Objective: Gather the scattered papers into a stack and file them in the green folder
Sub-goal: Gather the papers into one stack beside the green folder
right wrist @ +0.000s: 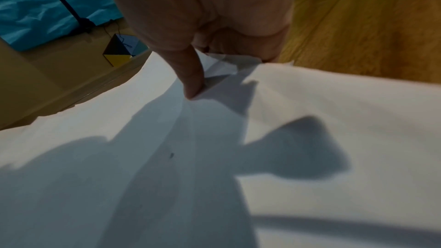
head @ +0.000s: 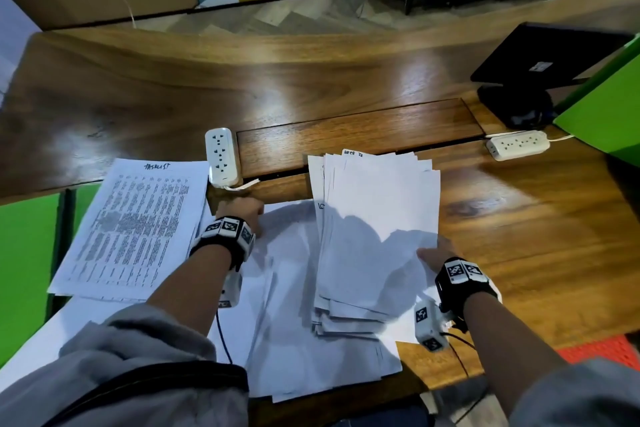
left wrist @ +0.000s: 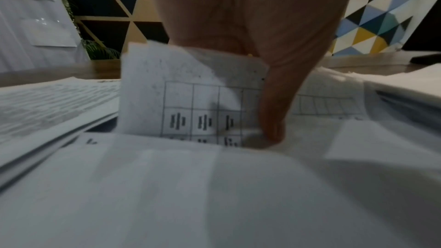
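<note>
White papers cover the near half of the wooden desk. A loose stack of blank-side-up sheets lies right of centre, and my right hand pinches its right edge, thumb on top. More sheets spread flat underneath. My left hand pinches the far corner of a sheet printed with a table and curls it upward. A printed task list pile lies at the left, over a green folder at the desk's left edge.
A white power strip stands just beyond my left hand, another at the right. A black monitor stand and a green panel occupy the far right. Bare wood lies beyond the papers.
</note>
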{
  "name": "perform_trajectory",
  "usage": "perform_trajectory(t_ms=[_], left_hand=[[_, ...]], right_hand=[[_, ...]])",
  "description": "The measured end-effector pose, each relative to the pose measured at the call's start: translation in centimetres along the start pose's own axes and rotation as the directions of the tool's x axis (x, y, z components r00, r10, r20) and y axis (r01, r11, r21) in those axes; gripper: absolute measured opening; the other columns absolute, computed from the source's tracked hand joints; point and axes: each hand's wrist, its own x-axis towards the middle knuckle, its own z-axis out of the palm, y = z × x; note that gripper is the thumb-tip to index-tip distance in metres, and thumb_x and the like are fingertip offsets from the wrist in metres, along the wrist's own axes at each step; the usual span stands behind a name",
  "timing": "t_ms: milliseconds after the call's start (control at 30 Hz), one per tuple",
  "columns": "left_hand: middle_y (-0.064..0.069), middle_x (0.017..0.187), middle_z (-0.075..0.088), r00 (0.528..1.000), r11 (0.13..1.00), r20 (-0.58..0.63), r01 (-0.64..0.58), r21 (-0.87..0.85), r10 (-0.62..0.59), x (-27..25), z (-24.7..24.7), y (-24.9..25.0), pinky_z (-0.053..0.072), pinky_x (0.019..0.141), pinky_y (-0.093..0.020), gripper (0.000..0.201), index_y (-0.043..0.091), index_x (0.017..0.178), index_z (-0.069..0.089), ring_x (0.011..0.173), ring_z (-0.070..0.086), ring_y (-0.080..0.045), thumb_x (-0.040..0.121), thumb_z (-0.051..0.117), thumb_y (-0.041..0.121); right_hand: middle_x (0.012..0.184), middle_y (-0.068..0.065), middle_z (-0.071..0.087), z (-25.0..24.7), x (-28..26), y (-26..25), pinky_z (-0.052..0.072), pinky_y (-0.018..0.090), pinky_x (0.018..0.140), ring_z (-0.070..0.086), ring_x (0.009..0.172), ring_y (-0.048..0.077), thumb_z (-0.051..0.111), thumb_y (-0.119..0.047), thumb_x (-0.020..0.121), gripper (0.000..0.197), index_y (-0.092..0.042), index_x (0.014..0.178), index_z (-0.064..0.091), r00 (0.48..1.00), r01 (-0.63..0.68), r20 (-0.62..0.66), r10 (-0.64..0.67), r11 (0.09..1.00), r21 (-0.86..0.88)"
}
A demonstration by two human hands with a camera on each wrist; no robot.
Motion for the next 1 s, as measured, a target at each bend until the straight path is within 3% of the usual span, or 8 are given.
perform_trajectory(t_ms=[133, 267, 500, 567, 633, 733, 867, 1000], left_hand=[[-0.01, 0.099, 0.059, 0.998, 0.983, 0.025, -0.057, -0.174, 0.062, -0.4, -2.4, 0.1, 0.046, 0.073, -0.033, 0.016, 0.018, 0.082, 0.047, 0.091, 0.058, -0.028, 0.078, 0.061, 0.012], [-0.009, 0.108, 0.063, 0.992, 0.946, -0.126, -0.069, -0.317, 0.03, -1.1, -5.7, -0.3, 0.048, 0.078, -0.033, 0.02, 0.016, 0.095, 0.058, 0.099, 0.061, -0.03, 0.077, 0.064, 0.007], [-0.006, 0.096, 0.068, 0.91, 0.928, -0.409, -0.1, -0.36, -0.061, -4.0, -13.7, -0.4, 0.045, 0.07, -0.031, 0.014, 0.021, 0.083, 0.061, 0.086, 0.062, -0.028, 0.077, 0.063, 0.009], [-0.005, 0.091, 0.064, 0.858, 0.944, -0.513, -0.141, -0.297, -0.034, -4.8, -15.9, 0.5, 0.047, 0.071, -0.033, 0.014, 0.02, 0.087, 0.063, 0.086, 0.061, -0.03, 0.079, 0.056, 0.01], [-0.002, 0.086, 0.058, 0.818, 0.954, -0.576, -0.167, -0.247, -0.006, -5.8, -17.8, 1.3, 0.044, 0.069, -0.033, 0.016, 0.019, 0.088, 0.062, 0.079, 0.055, -0.027, 0.081, 0.052, 0.01], [0.001, 0.089, 0.054, 0.785, 0.961, -0.619, -0.197, -0.196, 0.034, -6.5, -20.3, 2.0, 0.041, 0.069, -0.031, 0.013, 0.02, 0.087, 0.06, 0.082, 0.049, -0.023, 0.08, 0.056, 0.01], [-0.003, 0.095, 0.06, 0.774, 0.946, -0.632, -0.235, -0.222, 0.044, -7.0, -23.5, 2.1, 0.044, 0.069, -0.033, 0.016, 0.023, 0.081, 0.055, 0.088, 0.056, -0.024, 0.075, 0.065, 0.012], [-0.003, 0.094, 0.06, 0.77, 0.885, -0.638, -0.305, -0.353, 0.01, -7.2, -25.9, 2.2, 0.048, 0.077, -0.032, 0.022, 0.025, 0.079, 0.057, 0.088, 0.056, -0.022, 0.072, 0.071, 0.009]], right_hand=[[0.117, 0.019, 0.064, -0.2, -0.1, -0.4, 0.051, 0.043, 0.092, 0.061, 0.107, 0.036, 0.058, -0.009, 0.083, 0.04, -0.006, 0.122, 0.059, 1.0, -0.001, 0.011, 0.001, 1.0, -0.004], [0.119, 0.021, 0.063, 0.3, 1.6, -0.6, 0.05, 0.048, 0.093, 0.061, 0.107, 0.038, 0.057, -0.011, 0.082, 0.041, -0.004, 0.123, 0.058, 0.999, 0.036, 0.002, -0.036, 0.999, -0.031], [0.136, 0.027, 0.049, 0.7, 0.4, -2.4, 0.043, 0.04, 0.097, 0.051, 0.121, 0.042, 0.05, -0.013, 0.093, 0.047, 0.004, 0.137, 0.041, 1.0, 0.013, -0.024, -0.016, 0.99, -0.142], [0.133, 0.026, 0.052, 0.7, 0.3, -2.6, 0.045, 0.04, 0.094, 0.054, 0.117, 0.041, 0.047, -0.013, 0.094, 0.039, 0.003, 0.13, 0.049, 0.999, 0.036, -0.01, -0.038, 0.981, -0.192], [0.12, 0.025, 0.06, 0.5, 0.4, -2.9, 0.051, 0.039, 0.085, 0.061, 0.104, 0.039, 0.049, -0.009, 0.09, 0.023, 0.0, 0.108, 0.061, 0.998, 0.065, 0.007, -0.065, 0.978, -0.201], [0.11, 0.024, 0.064, -0.1, 0.3, -3.4, 0.05, 0.036, 0.076, 0.063, 0.093, 0.036, 0.049, -0.01, 0.089, 0.014, -0.002, 0.093, 0.06, 0.993, 0.114, 0.015, -0.114, 0.971, -0.208], [0.126, 0.023, 0.058, -0.6, -0.3, -3.3, 0.045, 0.035, 0.083, 0.058, 0.109, 0.037, 0.045, -0.011, 0.095, 0.03, -0.001, 0.12, 0.059, 0.987, 0.155, 0.079, -0.141, 0.964, -0.217], [0.129, 0.019, 0.058, -1.3, -0.6, -3.4, 0.036, 0.028, 0.08, 0.056, 0.101, 0.031, 0.048, -0.013, 0.095, 0.032, -0.003, 0.124, 0.058, 0.984, 0.145, 0.125, -0.129, 0.981, -0.128]])
